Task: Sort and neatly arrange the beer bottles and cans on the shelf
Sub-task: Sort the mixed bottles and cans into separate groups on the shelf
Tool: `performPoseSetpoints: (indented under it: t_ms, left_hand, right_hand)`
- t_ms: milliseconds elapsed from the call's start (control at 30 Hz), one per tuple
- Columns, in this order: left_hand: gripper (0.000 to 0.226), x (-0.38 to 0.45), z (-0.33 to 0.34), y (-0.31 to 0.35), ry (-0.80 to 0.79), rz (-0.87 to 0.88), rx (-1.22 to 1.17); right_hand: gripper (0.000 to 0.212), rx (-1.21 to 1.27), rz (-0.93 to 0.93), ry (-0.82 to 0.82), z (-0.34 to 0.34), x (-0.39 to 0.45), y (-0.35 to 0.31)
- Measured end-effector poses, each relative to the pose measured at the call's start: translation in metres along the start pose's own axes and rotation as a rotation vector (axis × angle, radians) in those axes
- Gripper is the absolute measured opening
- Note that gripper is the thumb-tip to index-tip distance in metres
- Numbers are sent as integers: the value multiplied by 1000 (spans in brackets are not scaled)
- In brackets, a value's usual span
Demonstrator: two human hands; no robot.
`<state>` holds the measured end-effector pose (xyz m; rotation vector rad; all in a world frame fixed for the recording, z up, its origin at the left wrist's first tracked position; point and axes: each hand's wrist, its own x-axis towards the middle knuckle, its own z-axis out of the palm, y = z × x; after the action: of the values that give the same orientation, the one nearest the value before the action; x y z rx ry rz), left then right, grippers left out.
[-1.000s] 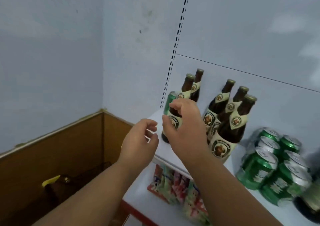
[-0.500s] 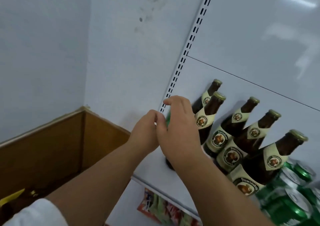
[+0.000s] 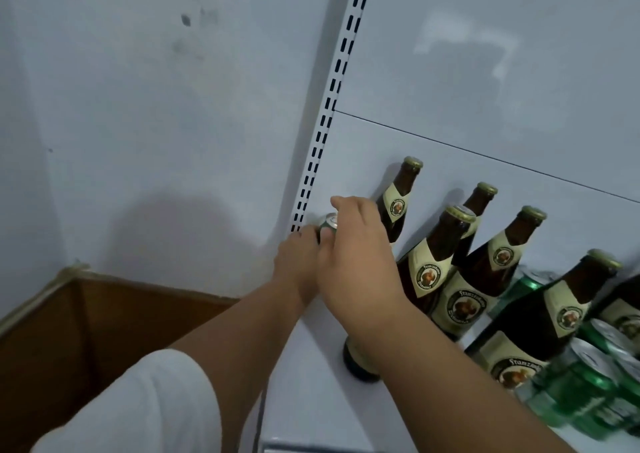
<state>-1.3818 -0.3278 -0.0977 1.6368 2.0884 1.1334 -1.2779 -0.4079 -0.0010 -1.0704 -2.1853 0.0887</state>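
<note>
Box (image 3: 86,317) sat low left. Left hand (image 3: 299,258) reached to can (image 3: 327,224) in shelf (image 3: 311,366) back-left corner; grip hidden, could not tell. Right hand (image 3: 356,262) curled over can top, fingertips on rim. Bottles (image 3: 429,269) stood just right, cans (image 3: 588,383) far right. Judgement: lift can straight up, keep wrist off nearest bottle, move it toward cans.

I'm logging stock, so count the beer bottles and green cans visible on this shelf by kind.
Brown beer bottles: 6, one cut off at the right edge.
Green cans: at least 5, one gripped by the right hand, left hand beside it; right cluster blurred.
Total: at least 11.
</note>
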Motion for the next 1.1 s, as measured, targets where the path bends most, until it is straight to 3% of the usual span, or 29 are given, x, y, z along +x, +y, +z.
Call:
performPoseSetpoints:
  t_ms: [67,167,267,467,700,867,1000,1100]
  left_hand:
    - [38,-3,-5,0,-25,18,-32]
    - [67,-24,-22,-4,24,-29,-495]
    - [49,-56,-39,-14,82,91,-752]
    - [41,-106,-88,-5,127,89,-712]
    - [35,-149,-109,29,231,126,-648]
    - [39,-186,-83,65,282,126,-588]
    - [42,-213,-39,110,264,166,-538]
    - [42,-231,9,156,254,211,-516]
  right_hand:
    - [51,-7,34,-15,0,1,-1]
    - [48,5,36,-6,1,3,-5]
    - [43,27,35,-11,2,4,-9]
    - [20,181,75,-121,-6,8,-28]
    - [28,251,-16,-54,-43,-17,-35]
    - [15,312,-68,-43,-79,-56,-6]
    - [25,339,-75,-34,-124,-95,46]
    - [19,330,-54,-37,-168,-125,96]
